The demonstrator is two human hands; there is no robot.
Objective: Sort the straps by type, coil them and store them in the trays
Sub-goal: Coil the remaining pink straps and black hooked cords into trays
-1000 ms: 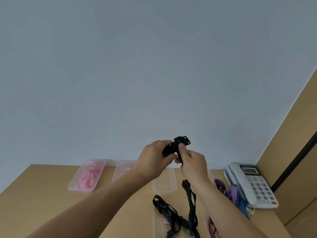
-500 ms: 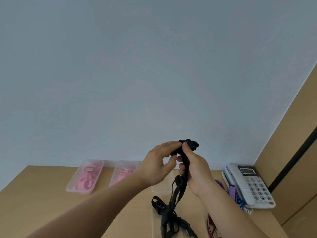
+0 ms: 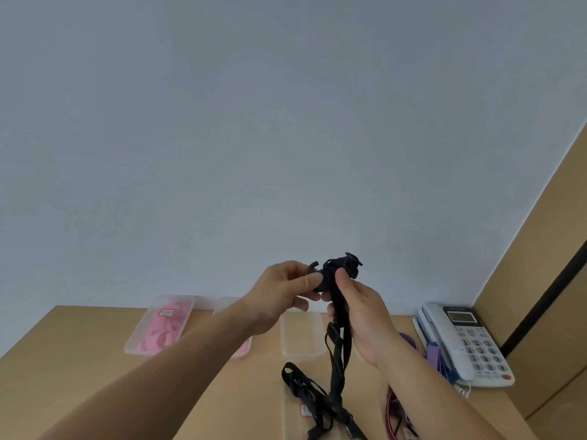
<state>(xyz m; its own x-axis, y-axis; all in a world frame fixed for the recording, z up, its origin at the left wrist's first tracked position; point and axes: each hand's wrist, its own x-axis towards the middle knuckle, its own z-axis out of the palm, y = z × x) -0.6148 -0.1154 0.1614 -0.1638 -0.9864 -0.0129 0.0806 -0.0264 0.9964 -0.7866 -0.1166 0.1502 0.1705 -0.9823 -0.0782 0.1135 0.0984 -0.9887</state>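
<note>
pale blue-grey wall behind; tan wooden bench (image 3: 79,360) below, both hands raised above it.

item: black woven strap with plastic buckle (image 3: 337,382). its upper end is wound into a small coil between the hands. the rest hangs down to the bench, where the tail lies over a near clear plastic tray with a red-and-white label (image 3: 290,423).

step, as judged: coiling the black strap. it is only partly wound and much of the length is loose.

next move, as judged: feed the hanging length onto the coil, keeping the turns pinched so they do not spring apart, then lay it in a tray.

left hand (image 3: 282,290): fingers and thumb curled, pinching the coil.

right hand (image 3: 362,315): closed round the strap just beneath the coil, thumb against it.

also present: clear tray of pink straps (image 3: 143,350), empty clear tray (image 3: 300,336), white desk telephone (image 3: 460,341).
</note>
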